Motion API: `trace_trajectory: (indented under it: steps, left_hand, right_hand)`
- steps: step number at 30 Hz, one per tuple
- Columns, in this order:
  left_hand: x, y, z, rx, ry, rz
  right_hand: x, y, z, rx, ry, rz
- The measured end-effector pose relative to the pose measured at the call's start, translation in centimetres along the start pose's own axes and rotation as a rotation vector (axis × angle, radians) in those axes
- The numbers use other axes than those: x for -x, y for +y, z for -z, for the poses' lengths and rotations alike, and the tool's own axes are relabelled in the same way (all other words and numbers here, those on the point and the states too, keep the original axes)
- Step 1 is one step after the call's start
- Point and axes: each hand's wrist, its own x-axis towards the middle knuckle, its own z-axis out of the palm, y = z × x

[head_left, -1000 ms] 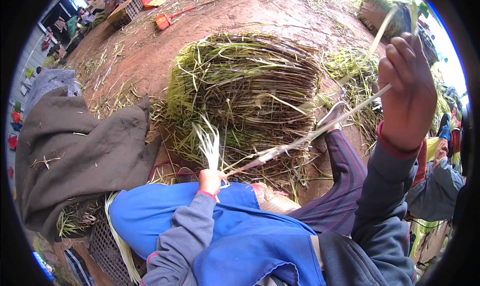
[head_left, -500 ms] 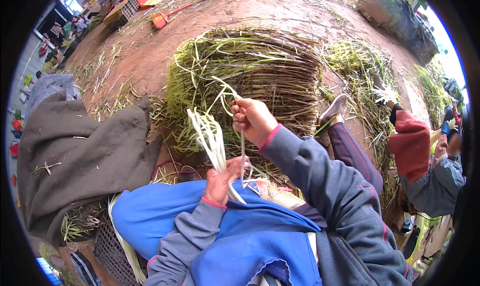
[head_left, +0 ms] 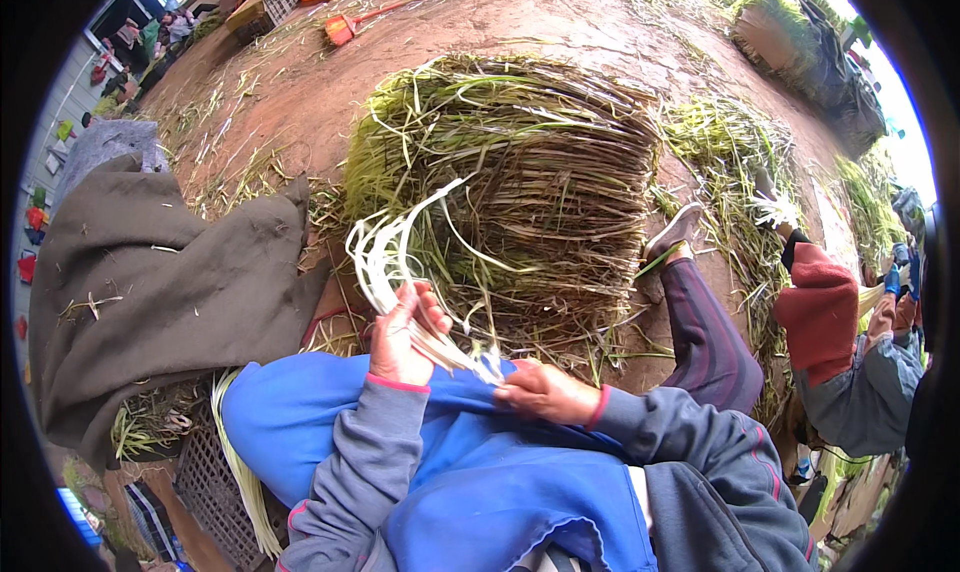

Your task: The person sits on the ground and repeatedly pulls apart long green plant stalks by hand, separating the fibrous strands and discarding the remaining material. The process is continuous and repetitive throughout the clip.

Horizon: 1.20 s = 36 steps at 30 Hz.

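Note:
My left hand [head_left: 405, 334] is closed around a bunch of long pale stalks [head_left: 372, 262], whose white leafy ends fan out and curl above the fist. The lower ends of the bunch slant down to the right, across my blue apron [head_left: 310, 412]. Beside those ends is my right hand [head_left: 550, 392], its fingers curled; what they grip is blurred and partly hidden. Beyond both hands lies a large heap of stacked green-brown stalks [head_left: 540, 192] on the ground, with a few loose strands hanging over its near side.
Dark cloth [head_left: 170, 282] covers something at the left, beside a plastic crate [head_left: 215, 492]. Loose greens [head_left: 730, 162] litter the reddish floor to the right. A co-worker in a red covering [head_left: 820, 312] sits at the far right. An orange shovel [head_left: 341, 30] lies farther back.
My right hand has come down from above the bunch to its lower ends. My left hand has risen slightly and moved left, and the bunch's pale tops now splay out more.

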Motion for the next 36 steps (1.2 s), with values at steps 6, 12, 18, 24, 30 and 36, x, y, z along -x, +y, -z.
trace_trajectory:
  steps: [6, 12, 18, 24, 30, 36]
  left_hand:
    - [0.3, 3.9, 0.5, 0.217, -0.001, -0.033]
    - [5.2, 0.4, 0.3, -0.185, 0.045, 0.302]
    - [8.2, -3.0, 1.3, -0.086, 0.125, 0.710]
    - [7.9, 0.3, 0.3, -0.139, 0.063, 0.335]
    - [6.9, 7.0, -2.2, -0.060, 0.012, -0.062]
    - [3.4, 6.5, -1.4, 0.080, 0.054, 0.107]
  right_hand:
    - [7.1, 7.0, 9.8, 1.096, 0.044, -0.656]
    - [4.0, 8.6, 11.2, 0.993, 0.380, -0.207]
    - [-8.1, 11.7, 7.0, 0.663, 0.293, -0.211]
    - [-13.1, 16.7, 2.8, 0.651, 0.226, -0.385]
    - [-12.0, 18.6, 4.6, 0.780, 0.062, -0.415]
    - [-9.0, 9.0, 7.7, -0.044, 0.441, -0.154]
